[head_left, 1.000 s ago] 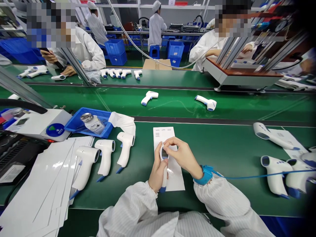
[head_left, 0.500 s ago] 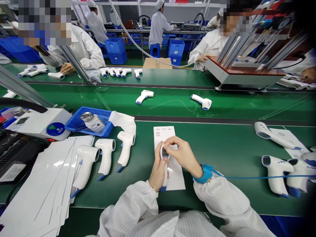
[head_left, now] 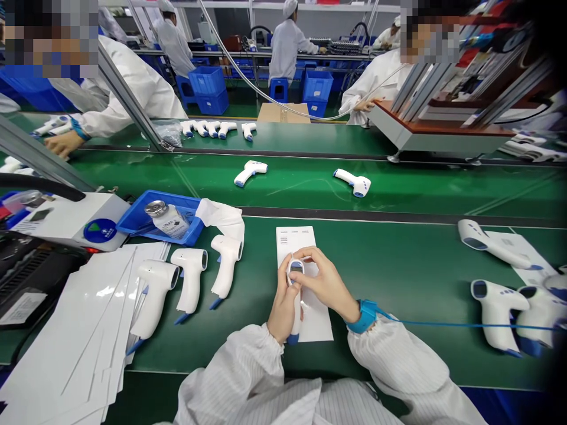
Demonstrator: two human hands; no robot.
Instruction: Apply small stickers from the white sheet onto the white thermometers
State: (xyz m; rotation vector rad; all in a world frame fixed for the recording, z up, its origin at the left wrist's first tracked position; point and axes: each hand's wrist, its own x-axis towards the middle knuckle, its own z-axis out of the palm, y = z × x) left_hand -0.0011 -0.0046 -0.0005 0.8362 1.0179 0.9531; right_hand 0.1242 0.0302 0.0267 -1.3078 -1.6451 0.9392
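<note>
A white infrared thermometer (head_left: 296, 307) with a blue handle end is held upright over a white printed sheet (head_left: 295, 237), its small screen facing me. My left hand (head_left: 282, 304) wraps round its handle and side. Around the head of the same thermometer close the fingers of my right hand (head_left: 328, 282), the thumb lying just below the screen. A blue wrist strap (head_left: 367, 316) with a cord circles my right wrist. To the left stand three more thermometers, the nearest white thermometer (head_left: 225, 265) beside a white cloth (head_left: 221, 217).
A blue tray (head_left: 195, 233) holds a metal-capped bottle (head_left: 166, 217). Paper sheets (head_left: 84, 319) lie at left, more thermometers (head_left: 498, 310) at right. Two thermometers lie on the green conveyor belt (head_left: 296, 195). Co-workers sit across it, near a metal-framed fixture (head_left: 434, 133).
My right thumb has shifted down across the thermometer's screen, uncovering more of it. The two thermometers on the belt have moved left. A co-worker's arm at far left now reaches toward the belt.
</note>
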